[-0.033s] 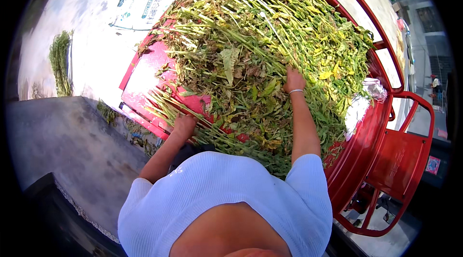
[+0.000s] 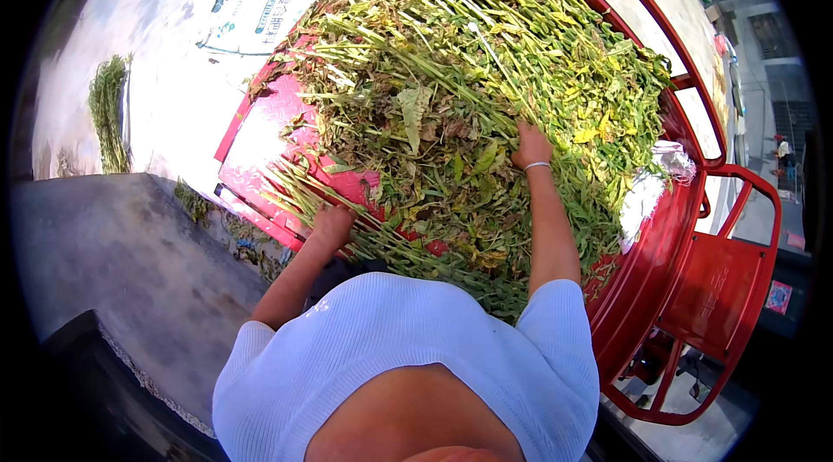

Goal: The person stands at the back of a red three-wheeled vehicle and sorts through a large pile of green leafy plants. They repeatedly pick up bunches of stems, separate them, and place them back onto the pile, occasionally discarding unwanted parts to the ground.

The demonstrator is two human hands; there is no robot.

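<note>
A thick heap of cut leafy plants point(image 2: 451, 128), green stalks with yellowing and brown leaves, covers most of a red cargo bed point(image 2: 260, 169). At the bed's near left edge, my left hand point(image 2: 334, 223) is closed round a bundle of green stalks point(image 2: 291, 187), whose cut ends stick out to the left. My right hand point(image 2: 532, 146), with a pale band at the wrist, reaches into the middle of the heap. Its fingers are curled on stalks there, and leaves partly hide the fingertips.
Red tubular rails point(image 2: 672, 19) edge the bed's far right side, and a red seat-like panel point(image 2: 707, 288) stands at the right. A white crumpled sack point(image 2: 642, 202) lies by the heap. On the ground at left are a plant bundle point(image 2: 108, 115) and a printed white sack point(image 2: 252, 19).
My right hand has shifted very slightly to the right. My left hand stays in place on its bundle of stalks.
</note>
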